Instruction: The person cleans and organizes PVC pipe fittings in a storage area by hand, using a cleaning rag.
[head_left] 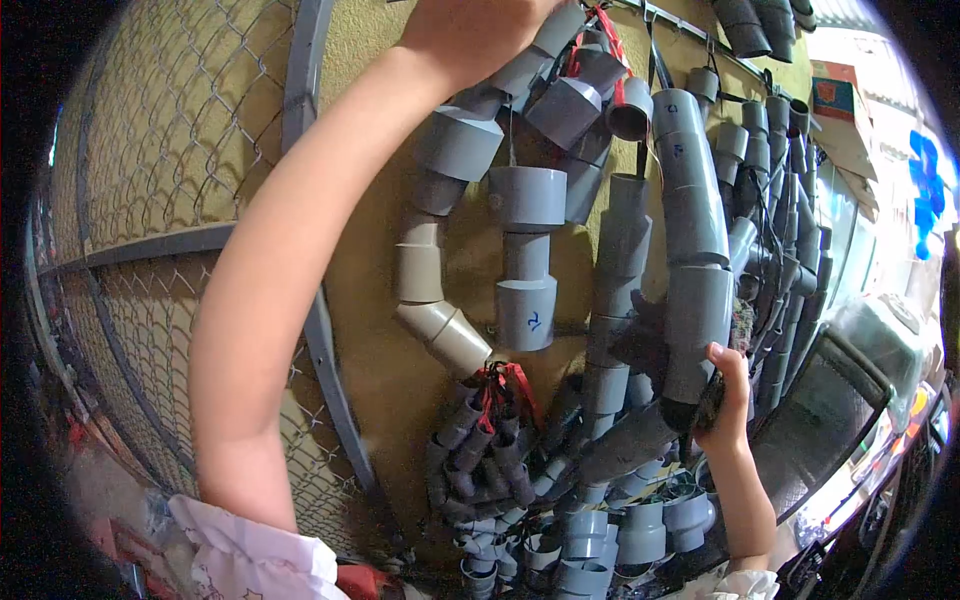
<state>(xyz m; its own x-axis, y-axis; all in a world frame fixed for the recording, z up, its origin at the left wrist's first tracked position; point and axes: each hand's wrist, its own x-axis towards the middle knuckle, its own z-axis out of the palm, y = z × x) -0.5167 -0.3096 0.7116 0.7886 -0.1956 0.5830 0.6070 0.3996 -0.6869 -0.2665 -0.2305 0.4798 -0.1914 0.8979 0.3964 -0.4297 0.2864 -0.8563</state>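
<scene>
My left arm reaches up across the view, and my left hand (475, 35) is at the top edge beside a grey pipe fitting (553, 32). Its fingers are cut off by the frame, so its grip is not visible. My right hand (728, 410) is closed at the lower end of a hanging column of grey pipe fittings (697, 310), thumb pointing up against its right side. The other fingers are mostly hidden behind it. Between the hands hang a grey reducer piece (528, 200) with blue marking below and a string with beige elbows (445, 335).
Chain-link fence (180, 130) with a metal frame stands at left, against a yellow wall (365, 440). More strung fittings (755, 150) hang from a rail at right. Small fittings tied with red ribbon (490, 450) hang lower down, above several larger grey couplings (640, 535). A dark chair back (825, 410) stands right.
</scene>
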